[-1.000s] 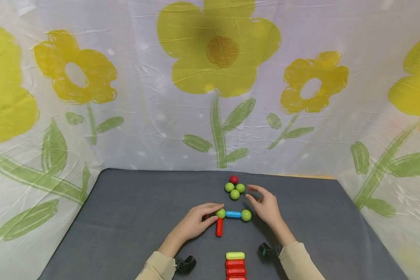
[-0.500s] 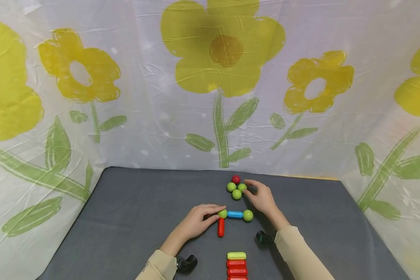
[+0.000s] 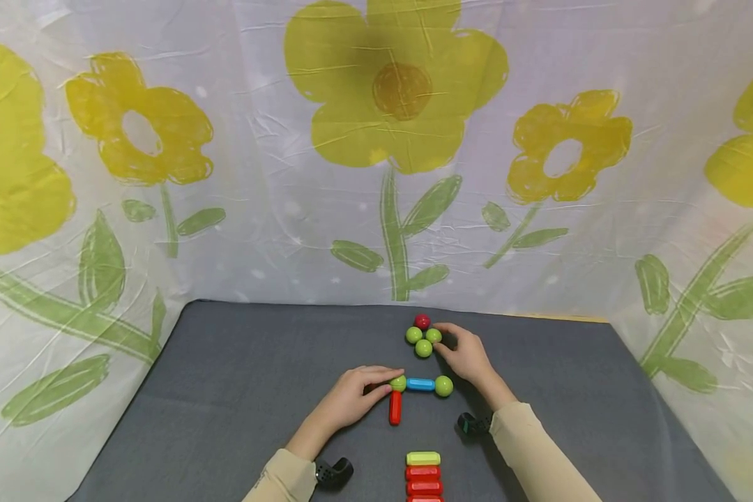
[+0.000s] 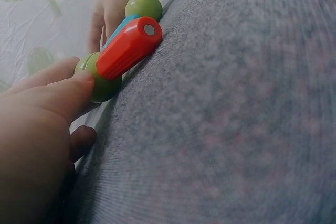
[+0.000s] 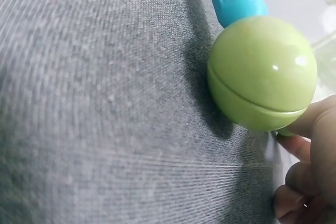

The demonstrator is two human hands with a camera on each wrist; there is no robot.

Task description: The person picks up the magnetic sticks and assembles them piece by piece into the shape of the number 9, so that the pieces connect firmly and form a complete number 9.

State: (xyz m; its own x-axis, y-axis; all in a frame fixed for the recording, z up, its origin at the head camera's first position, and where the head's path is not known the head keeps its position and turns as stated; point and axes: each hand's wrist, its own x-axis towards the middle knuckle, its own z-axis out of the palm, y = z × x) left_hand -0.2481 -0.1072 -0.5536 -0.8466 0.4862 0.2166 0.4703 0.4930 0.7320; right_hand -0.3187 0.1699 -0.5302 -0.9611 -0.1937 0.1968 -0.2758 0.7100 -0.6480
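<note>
Lower centre, the left hand (image 3: 354, 396) pinches the corner ball (image 3: 398, 383); farther up-right, the right hand (image 3: 470, 355) pinches a green ball (image 3: 434, 336). Both look light, hard, slippery; grip their widest part.

Screened-off tabletop setup; home or lab, can't tell. Flower-print sheeting (image 3: 270, 244) walls it in beyond and either side of left grip (image 3: 350, 396) and right grip (image 3: 468, 355); grey-cloth-covered bench (image 3: 251, 369) sits beneath both.
</note>
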